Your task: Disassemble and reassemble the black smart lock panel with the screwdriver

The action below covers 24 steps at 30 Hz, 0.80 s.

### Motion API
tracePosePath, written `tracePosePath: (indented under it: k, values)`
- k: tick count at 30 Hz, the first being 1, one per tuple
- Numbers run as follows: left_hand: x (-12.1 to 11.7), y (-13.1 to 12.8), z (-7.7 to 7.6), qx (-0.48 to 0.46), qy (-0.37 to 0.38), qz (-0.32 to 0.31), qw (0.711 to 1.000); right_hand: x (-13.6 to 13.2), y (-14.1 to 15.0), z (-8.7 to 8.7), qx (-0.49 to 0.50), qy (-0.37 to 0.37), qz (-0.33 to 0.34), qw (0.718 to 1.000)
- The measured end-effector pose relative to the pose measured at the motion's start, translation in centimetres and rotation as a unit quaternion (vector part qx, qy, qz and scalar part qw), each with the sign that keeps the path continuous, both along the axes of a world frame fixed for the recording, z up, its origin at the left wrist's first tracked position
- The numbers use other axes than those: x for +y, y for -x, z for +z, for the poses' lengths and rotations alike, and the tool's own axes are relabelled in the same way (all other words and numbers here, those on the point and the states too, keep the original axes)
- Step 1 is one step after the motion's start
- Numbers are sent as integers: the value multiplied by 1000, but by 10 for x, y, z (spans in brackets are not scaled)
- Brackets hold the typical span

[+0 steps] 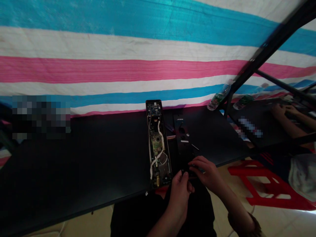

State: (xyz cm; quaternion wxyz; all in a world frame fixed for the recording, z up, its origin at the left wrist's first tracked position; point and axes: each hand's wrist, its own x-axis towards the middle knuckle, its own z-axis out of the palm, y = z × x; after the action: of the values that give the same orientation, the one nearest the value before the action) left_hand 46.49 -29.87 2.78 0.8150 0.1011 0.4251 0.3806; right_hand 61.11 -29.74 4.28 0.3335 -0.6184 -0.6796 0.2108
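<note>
Right of the long black open case [163, 169], my left hand [180, 184] curls, right hand [207, 172] half-pinches, holds unclear; leftward drift could snag its white cable [163, 144]

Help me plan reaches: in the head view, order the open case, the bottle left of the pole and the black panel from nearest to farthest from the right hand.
1. Black panel: just ahead of the right hand, slightly left.
2. Open case: left, past the panel.
3. Bottle: at the table's back, by the pole.
</note>
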Motion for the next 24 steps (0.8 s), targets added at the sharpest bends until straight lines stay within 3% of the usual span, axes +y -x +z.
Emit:
tracePosePath:
  k: [8,12,24]
  values:
    - [-4,-8,1,14,15,4,1000,-7,21,-23,12,-92,-107,990]
    - [-1,-7,-2,30,4,0,1000,-10,29,-28,30,-99,-156,982]
    - [-1,-7,-6,29,-1,0,1000,2,-11,7,27,5,21,999]
